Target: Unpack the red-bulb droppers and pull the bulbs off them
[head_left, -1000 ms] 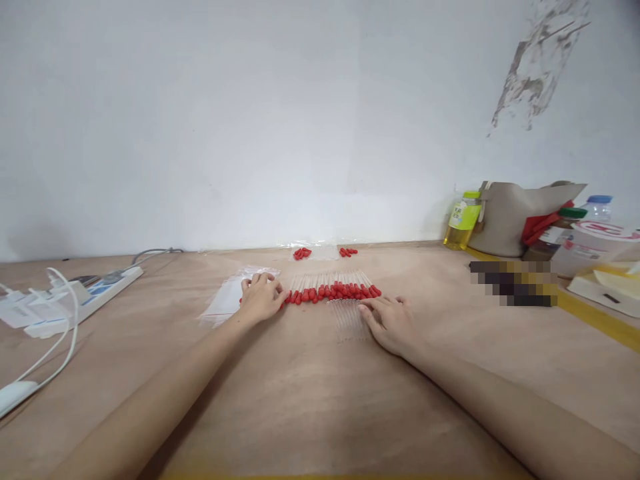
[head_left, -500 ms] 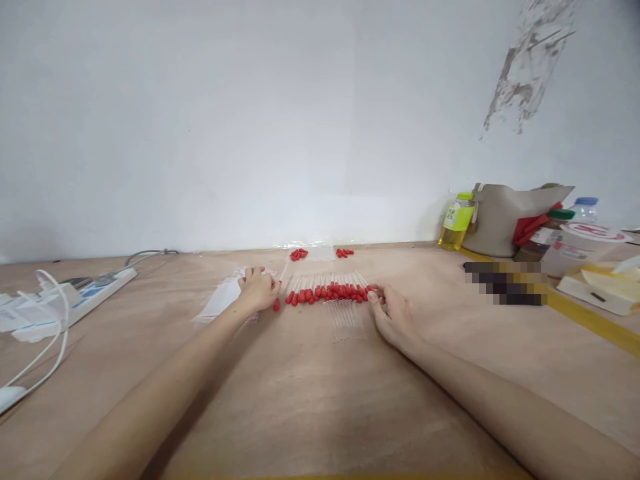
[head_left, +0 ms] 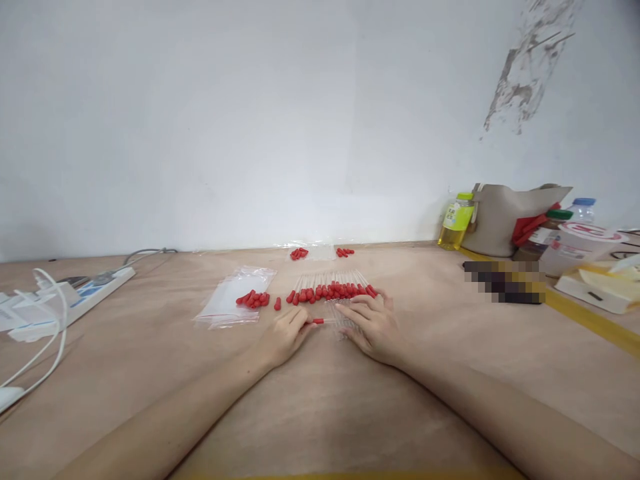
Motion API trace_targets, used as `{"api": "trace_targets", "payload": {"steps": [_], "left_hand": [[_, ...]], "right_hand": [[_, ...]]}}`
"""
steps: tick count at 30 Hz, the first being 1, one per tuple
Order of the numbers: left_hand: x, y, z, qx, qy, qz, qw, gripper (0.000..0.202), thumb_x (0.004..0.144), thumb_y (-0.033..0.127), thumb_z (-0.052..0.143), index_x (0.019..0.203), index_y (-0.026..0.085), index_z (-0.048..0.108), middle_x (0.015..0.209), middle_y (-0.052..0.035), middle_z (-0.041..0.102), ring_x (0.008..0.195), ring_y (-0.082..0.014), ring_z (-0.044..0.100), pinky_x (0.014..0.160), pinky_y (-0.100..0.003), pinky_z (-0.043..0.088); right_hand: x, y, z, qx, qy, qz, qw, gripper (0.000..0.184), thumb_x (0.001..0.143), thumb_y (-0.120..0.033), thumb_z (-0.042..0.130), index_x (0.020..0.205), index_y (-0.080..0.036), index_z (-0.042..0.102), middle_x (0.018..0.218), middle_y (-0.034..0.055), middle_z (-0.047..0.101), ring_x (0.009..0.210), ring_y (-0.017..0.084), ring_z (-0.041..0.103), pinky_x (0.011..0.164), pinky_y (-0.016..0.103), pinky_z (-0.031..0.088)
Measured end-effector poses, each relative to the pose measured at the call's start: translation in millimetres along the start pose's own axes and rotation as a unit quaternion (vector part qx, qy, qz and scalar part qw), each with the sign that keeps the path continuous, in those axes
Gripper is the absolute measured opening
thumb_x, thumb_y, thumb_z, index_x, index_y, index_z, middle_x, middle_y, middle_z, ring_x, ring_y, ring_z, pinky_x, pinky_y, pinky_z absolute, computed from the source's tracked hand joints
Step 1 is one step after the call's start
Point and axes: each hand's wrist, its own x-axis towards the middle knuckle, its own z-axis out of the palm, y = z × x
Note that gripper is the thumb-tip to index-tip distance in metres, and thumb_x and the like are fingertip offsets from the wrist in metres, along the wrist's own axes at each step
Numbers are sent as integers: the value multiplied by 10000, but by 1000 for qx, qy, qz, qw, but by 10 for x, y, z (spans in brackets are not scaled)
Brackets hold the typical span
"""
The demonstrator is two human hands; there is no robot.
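My left hand [head_left: 286,333] pinches a red rubber bulb [head_left: 319,321], which points right. Facing it, my right hand [head_left: 373,323] lies over a bunch of clear glass tubes [head_left: 336,309], its fingers stretched out and its thumb apart. Whether it grips any one tube is hard to see. Just behind runs a row of droppers [head_left: 330,291], their red bulbs toward me and thin glass stems pointing at the wall. One loose red bulb [head_left: 277,304] is left of the row. A pile of red bulbs [head_left: 253,299] rests on clear zip bags [head_left: 220,301].
Against the wall lie a clear plastic bag [head_left: 321,252] and two small groups of red bulbs [head_left: 299,254]. A white power strip [head_left: 100,297] with cables is at the left. A yellow drink bottle [head_left: 456,221], a grey bag [head_left: 500,223] and a lidded tub [head_left: 583,247] stand at the right.
My left hand has come right and nearer from the bulb pile, now with a bulb. My right hand has left the row's right end and moved left onto the glass tubes.
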Motion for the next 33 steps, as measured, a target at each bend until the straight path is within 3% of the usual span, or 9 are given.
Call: {"api": "trace_targets", "payload": {"steps": [4,8,11,17,33], "left_hand": [[-13,31,-11,-41,19,5,999,161,880,260,409,824,172,531,754,-31,587,705,-131,552,654,-249,443],[0,15,-8,-43,12,29,999,208,859,290,460,1017,183,544,942,-65,613,889,-172,542,790,-314,424],[16,-1,0,-34,-10,37,999,175,866,288,450,894,190,593,859,-45,630,849,-169,531,778,-324,392],[2,15,-48,-12,-36,53,998,296,881,342,402,698,168,555,688,-27,570,699,-147,478,712,-304,347],[8,47,-102,-44,-93,81,991,269,890,264,371,693,164,526,699,-35,546,716,-157,459,700,-308,333]], "right_hand": [[43,-37,86,-3,-15,-16,1000,228,866,-319,445,1007,-243,607,784,13,661,836,158,502,882,379,233],[65,-103,119,6,-20,-22,1000,215,873,-280,426,880,-243,637,668,-11,623,739,134,465,882,363,226],[61,-144,109,15,-8,-30,999,214,863,-272,439,817,-238,645,610,-20,598,702,126,447,893,372,206],[14,-132,73,17,-1,-59,998,213,853,-260,448,765,-239,641,542,-31,555,667,114,430,883,362,198],[-33,-146,27,49,-10,-62,997,239,856,-265,430,733,-230,632,542,-34,563,660,118,424,893,381,182]]}}
